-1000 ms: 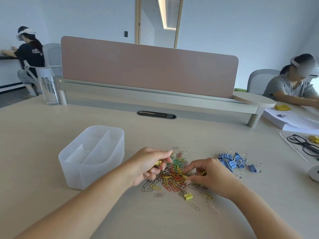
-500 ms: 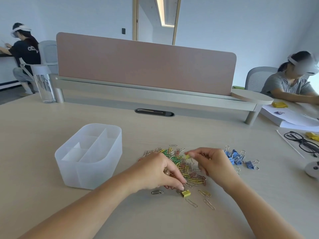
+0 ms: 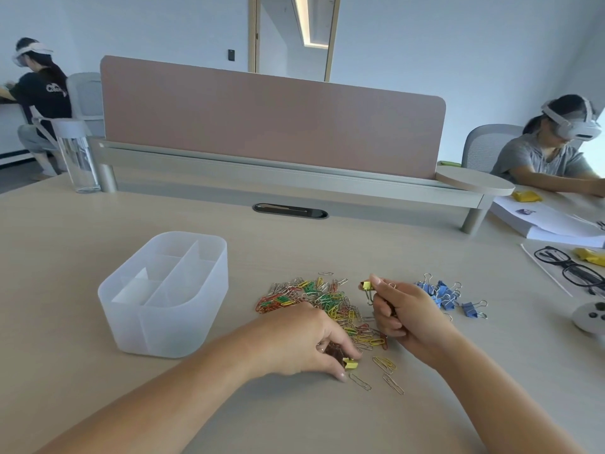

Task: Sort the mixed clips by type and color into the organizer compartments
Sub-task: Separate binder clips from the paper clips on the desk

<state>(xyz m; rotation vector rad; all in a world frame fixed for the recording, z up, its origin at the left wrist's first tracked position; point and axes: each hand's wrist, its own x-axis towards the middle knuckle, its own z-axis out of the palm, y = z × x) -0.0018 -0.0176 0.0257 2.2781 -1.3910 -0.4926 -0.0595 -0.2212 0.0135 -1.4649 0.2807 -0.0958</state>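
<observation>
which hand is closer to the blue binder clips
Right. The right hand sits just beside the blue binder clips, pinching a yellow binder clip. The left hand, gripping dark clips, is farther off, on the other side of the paper clip pile.

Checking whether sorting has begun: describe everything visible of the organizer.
The organizer is a translucent white plastic tub with rounded corners, upright on the table, left of the clip pile. Inner dividers form one long compartment and several smaller ones. No clips show inside. It touches only the table.
</observation>
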